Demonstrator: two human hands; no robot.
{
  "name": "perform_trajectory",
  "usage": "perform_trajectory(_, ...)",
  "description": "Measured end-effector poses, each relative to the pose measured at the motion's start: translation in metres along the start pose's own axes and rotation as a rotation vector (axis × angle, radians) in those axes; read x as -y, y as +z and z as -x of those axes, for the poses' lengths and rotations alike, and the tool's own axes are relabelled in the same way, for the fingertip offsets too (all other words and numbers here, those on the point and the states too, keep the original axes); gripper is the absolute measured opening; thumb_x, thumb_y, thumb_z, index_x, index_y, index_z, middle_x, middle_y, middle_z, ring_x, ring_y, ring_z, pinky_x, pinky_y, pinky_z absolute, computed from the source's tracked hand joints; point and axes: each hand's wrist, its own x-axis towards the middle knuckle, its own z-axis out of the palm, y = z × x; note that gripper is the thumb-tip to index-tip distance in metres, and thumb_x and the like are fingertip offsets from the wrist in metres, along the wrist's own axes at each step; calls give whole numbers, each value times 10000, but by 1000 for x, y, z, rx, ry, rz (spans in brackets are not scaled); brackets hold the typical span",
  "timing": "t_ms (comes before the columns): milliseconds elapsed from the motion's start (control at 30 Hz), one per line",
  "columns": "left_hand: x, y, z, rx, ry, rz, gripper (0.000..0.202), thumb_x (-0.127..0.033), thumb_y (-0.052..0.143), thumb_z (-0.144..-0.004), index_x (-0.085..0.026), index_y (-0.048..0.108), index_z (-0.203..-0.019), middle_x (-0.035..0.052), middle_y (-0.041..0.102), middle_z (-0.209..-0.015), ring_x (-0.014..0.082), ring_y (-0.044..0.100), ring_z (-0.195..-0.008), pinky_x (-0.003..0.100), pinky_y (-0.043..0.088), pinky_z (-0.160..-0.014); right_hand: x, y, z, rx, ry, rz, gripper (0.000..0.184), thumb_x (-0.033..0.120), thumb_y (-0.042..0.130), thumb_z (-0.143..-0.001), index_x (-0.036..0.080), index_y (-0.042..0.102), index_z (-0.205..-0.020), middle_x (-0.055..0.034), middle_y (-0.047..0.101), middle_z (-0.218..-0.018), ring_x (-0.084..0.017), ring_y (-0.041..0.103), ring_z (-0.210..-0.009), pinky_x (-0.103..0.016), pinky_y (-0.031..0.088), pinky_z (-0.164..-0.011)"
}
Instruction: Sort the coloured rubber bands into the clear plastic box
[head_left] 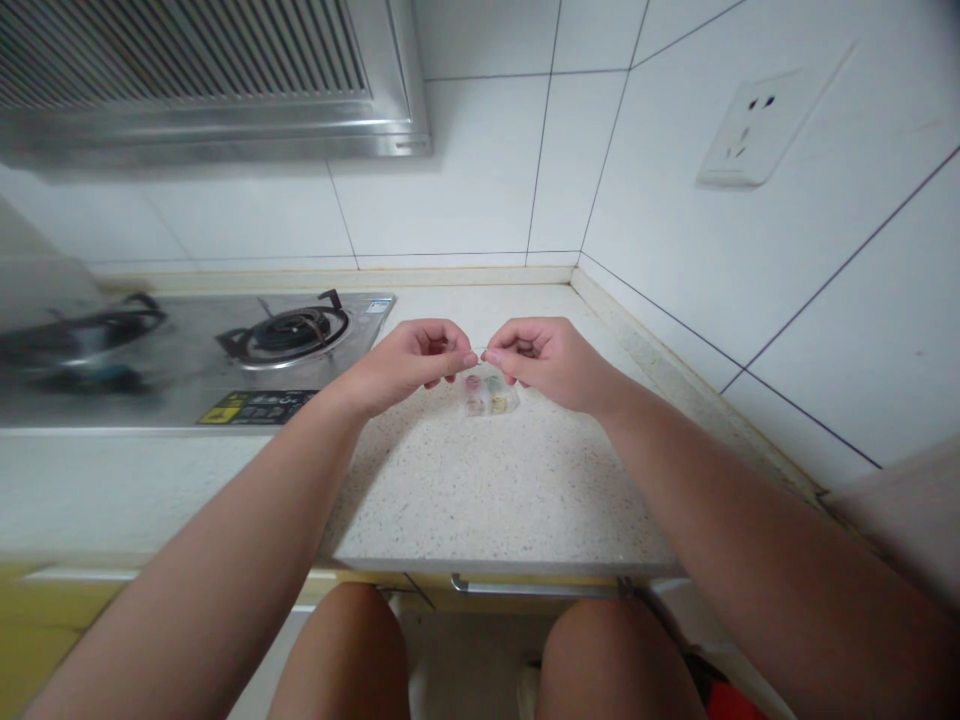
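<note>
Over the speckled countertop (480,490), my left hand (424,362) and my right hand (544,360) face each other with their fingertips almost meeting. Thumb and forefinger are pinched together on each hand. A very thin, pale strand seems to run between the two pinches, too fine to make out its kind. Just below the fingertips lies a small clear plastic box (491,404) with several compartments. Tiny reddish, green and yellowish contents show through it; my fingers partly cover its far edge.
A gas stove (180,350) with black burner supports is set into the counter on the left. Above it hangs a metal range hood (225,80). White tiled walls meet at the back right corner, with a socket (750,130) on the right wall. A drawer handle (540,590) runs below the counter's front edge.
</note>
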Motion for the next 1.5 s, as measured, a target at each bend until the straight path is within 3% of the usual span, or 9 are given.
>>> perform_trajectory(1500, -7, 2, 4, 51, -21, -2, 254, -392, 741, -837, -141, 702, -838, 7, 629, -687, 83, 505, -566, 208, 373, -509, 1, 0, 0, 1, 8, 23, 172, 328, 688, -875, 157, 683, -858, 11, 618, -630, -90, 524, -555, -231, 382, -512)
